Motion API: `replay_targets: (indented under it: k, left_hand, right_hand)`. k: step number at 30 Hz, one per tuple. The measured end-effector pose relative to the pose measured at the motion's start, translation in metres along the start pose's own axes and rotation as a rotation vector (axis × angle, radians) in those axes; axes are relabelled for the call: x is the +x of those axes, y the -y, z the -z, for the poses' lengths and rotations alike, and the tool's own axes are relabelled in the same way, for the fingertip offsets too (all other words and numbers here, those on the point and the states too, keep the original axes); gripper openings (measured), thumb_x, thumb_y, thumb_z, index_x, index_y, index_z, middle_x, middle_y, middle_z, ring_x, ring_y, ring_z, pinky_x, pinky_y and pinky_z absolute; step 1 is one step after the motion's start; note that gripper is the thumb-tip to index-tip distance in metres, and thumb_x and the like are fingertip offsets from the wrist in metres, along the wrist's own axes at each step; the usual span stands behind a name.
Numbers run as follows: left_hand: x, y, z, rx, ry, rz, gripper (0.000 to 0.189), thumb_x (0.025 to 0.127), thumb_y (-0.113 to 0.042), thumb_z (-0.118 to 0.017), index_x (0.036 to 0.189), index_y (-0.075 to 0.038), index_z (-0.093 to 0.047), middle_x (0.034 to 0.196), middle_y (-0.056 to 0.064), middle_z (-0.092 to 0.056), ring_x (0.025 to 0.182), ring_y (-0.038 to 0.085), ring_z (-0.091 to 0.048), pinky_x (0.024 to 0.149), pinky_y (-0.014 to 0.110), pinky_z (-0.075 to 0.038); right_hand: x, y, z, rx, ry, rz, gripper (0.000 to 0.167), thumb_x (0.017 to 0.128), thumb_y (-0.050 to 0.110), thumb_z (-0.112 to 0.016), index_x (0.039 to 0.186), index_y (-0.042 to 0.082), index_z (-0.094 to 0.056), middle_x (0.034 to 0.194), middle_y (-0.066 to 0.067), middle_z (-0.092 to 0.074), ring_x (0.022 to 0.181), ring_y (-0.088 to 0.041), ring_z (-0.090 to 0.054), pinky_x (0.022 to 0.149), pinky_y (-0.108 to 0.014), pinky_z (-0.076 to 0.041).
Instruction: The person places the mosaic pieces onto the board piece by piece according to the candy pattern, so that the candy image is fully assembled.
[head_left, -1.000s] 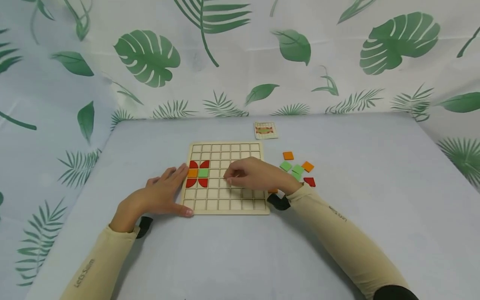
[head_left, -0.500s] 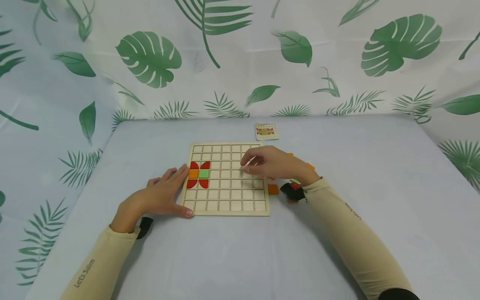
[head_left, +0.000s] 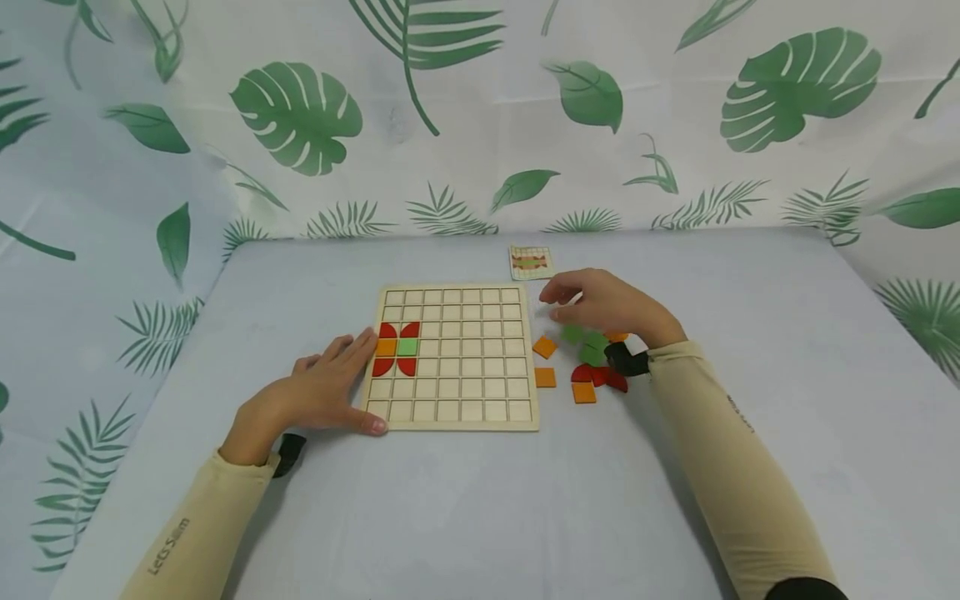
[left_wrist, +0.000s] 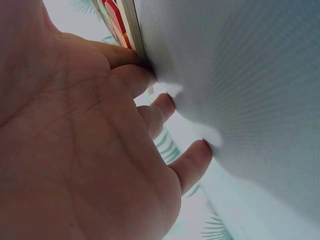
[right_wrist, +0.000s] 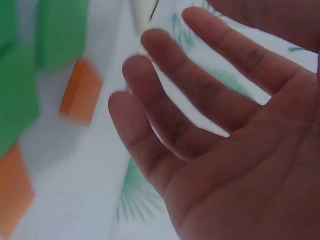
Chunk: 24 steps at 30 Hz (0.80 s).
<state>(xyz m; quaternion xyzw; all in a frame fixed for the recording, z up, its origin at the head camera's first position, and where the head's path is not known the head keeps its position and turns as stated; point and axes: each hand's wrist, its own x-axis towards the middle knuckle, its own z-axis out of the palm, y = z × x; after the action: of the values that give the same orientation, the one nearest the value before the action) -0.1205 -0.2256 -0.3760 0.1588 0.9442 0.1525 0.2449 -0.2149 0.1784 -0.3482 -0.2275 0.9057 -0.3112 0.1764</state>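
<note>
A wooden grid board (head_left: 468, 404) lies flat on the table. At its left side sit an orange square tile (head_left: 386, 347), a green square tile (head_left: 407, 347) and several red quarter-round tiles (head_left: 407, 367). My left hand (head_left: 315, 392) rests against the board's left edge, its thumb at the near corner and fingers spread on the cloth. To the right of the board, my right hand (head_left: 600, 302) hovers over loose tiles, fingers loosely bent and holding nothing. In the right wrist view, green tiles (right_wrist: 62, 35) and an orange tile (right_wrist: 82, 95) lie beside the fingers.
A small pattern card (head_left: 530, 262) lies behind the board. Orange squares (head_left: 545, 377), green squares (head_left: 592, 348) and red pieces (head_left: 600, 377) are scattered right of the board, some under the right wrist. A leaf-printed cloth (head_left: 465, 150) hangs behind the table.
My right hand has moved right from above the board's middle to over the loose tiles, and its fingers have spread somewhat. The left hand and the tiles on the board stay put.
</note>
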Motion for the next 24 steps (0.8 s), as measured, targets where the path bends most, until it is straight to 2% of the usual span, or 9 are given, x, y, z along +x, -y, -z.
replay_targets:
  k: [6,10,14,18,24]
  left_hand:
    - [-0.001,0.000,0.000,-0.002,-0.003,-0.001,0.133,0.083,-0.060,-0.087,0.172,-0.002,-0.008,0.179,0.018,-0.006,0.160,0.047,-0.007,0.119,0.075,-0.015]
    - [0.000,0.001,0.000,0.010,-0.002,-0.006,0.133,0.083,-0.061,-0.087,0.172,-0.003,-0.007,0.179,0.017,-0.006,0.160,0.047,-0.006,0.118,0.075,-0.015]
    - [0.002,0.002,0.000,0.021,-0.002,-0.003,0.134,0.082,-0.062,-0.086,0.172,-0.003,-0.006,0.179,0.017,-0.005,0.160,0.047,-0.006,0.119,0.075,-0.015]
    - [0.003,0.002,0.000,0.020,0.000,0.005,0.134,0.082,-0.063,-0.087,0.172,-0.004,-0.007,0.179,0.016,-0.005,0.160,0.047,-0.006,0.119,0.075,-0.015]
    - [0.001,0.002,0.000,0.026,0.000,0.007,0.134,0.082,-0.063,-0.086,0.172,-0.003,-0.007,0.179,0.016,-0.005,0.161,0.047,-0.006,0.118,0.076,-0.016]
  right_hand:
    - [-0.003,-0.015,0.006,-0.039,-0.008,-0.044,0.030,0.102,0.010,-0.065,0.129,-0.001,-0.070,0.125,-0.017,-0.069,0.117,-0.036,-0.059,0.101,-0.055,-0.050]
    - [-0.003,-0.022,0.007,-0.051,-0.011,-0.070,0.030,0.100,0.009,-0.068,0.128,-0.002,-0.070,0.115,-0.018,-0.066,0.110,-0.036,-0.057,0.095,-0.052,-0.051]
    - [-0.002,-0.023,0.007,-0.063,-0.005,-0.127,0.028,0.099,0.005,-0.067,0.126,-0.003,-0.068,0.111,-0.019,-0.060,0.106,-0.037,-0.053,0.089,-0.048,-0.050]
    - [0.000,-0.024,0.005,-0.060,0.006,-0.172,0.026,0.098,0.004,-0.064,0.124,-0.003,-0.065,0.115,-0.021,-0.060,0.105,-0.038,-0.055,0.089,-0.048,-0.052]
    - [0.003,-0.024,0.001,-0.068,0.018,-0.195,0.022,0.099,0.007,-0.066,0.120,0.000,-0.060,0.110,-0.019,-0.061,0.097,-0.034,-0.059,0.082,-0.044,-0.053]
